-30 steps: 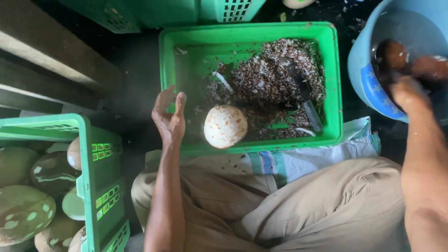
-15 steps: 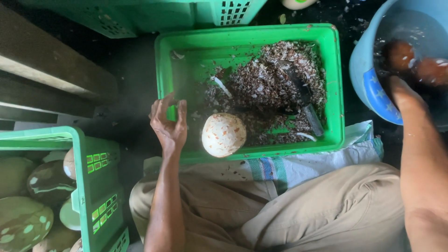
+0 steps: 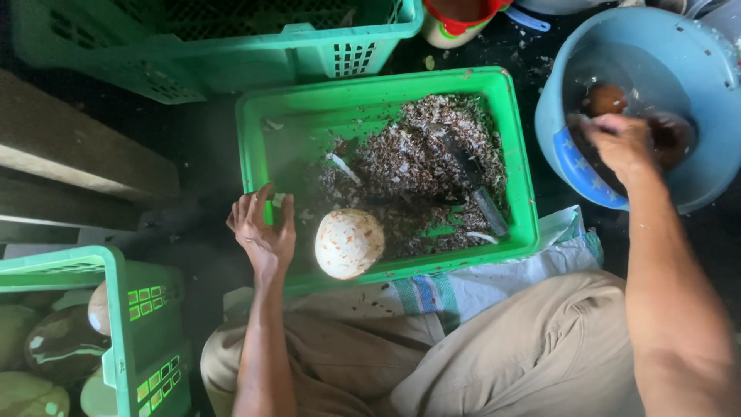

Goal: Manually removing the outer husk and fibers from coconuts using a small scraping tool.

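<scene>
From the head camera we see our left hand (image 3: 262,232) held palm-up with the fingers spread and loosely curled, gripping nothing. It hovers at the near left corner of the green tray (image 3: 519,166). Just to the right of this hand, close but not touching it, the peeled pale coconut (image 3: 349,243) rests inside the tray against its near wall. Beyond the coconut, further from the hand and to its right, a heap of brown husk shavings (image 3: 421,158) covers the tray floor, with a dark-handled knife (image 3: 477,191) lying on the heap.

Well apart on the other side, our right hand (image 3: 621,143) reaches into the blue bucket (image 3: 714,77). Its fingers curl downward, but we cannot tell whether they grip anything. A round brown coconut (image 3: 606,99) sits in the bucket just beyond this hand, and a darker one (image 3: 670,137) lies just to its right.

Below and to the left of our left hand stands a green crate (image 3: 116,324) with husked coconuts (image 3: 62,344) in it. Another green crate (image 3: 231,46) stands beyond the tray.
</scene>
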